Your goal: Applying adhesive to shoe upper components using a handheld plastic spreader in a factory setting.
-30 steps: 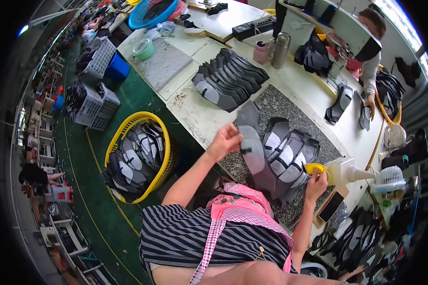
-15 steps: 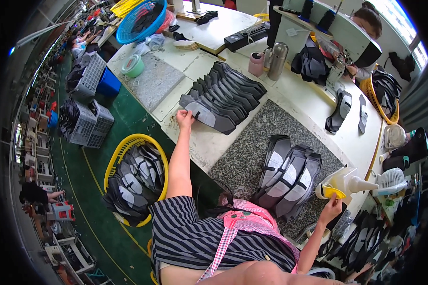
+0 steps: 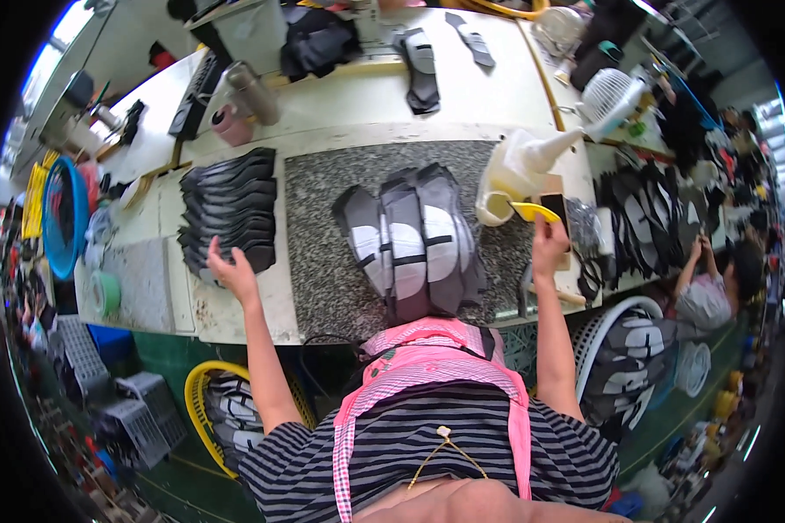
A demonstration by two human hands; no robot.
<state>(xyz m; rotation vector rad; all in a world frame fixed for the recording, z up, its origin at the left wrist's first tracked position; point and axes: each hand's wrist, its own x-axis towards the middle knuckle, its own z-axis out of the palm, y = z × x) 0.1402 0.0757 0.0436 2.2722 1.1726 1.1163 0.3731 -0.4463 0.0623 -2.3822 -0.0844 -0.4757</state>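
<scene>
My left hand (image 3: 234, 272) is open, thumb and fingers apart, beside the near end of an overlapping row of dark shoe-upper pieces (image 3: 231, 205). No piece shows in its grasp. With my right hand (image 3: 549, 244) I pinch a flat yellow-handled tool (image 3: 537, 213). Its thin dark end points into the side opening of a white plastic bottle (image 3: 513, 170) with a spout, which lies tilted; the tip is hidden inside. Between my hands, overlapping grey-and-black shoe-upper pieces (image 3: 407, 253) with pale panels and black strips lie on a speckled stone slab (image 3: 318, 222).
A pink cup (image 3: 231, 126) and steel flask (image 3: 253, 94) stand beyond the row. Yellow (image 3: 194, 410) and white (image 3: 589, 344) baskets of pieces stand below the table edge, left and right. More dark pieces (image 3: 641, 213) lie at the right, near another person (image 3: 715, 288).
My view has swung to the right. My left hand has come off the nearest piece of the row, and its fingers have opened. My right hand still holds the yellow-handled tool at the bottle.
</scene>
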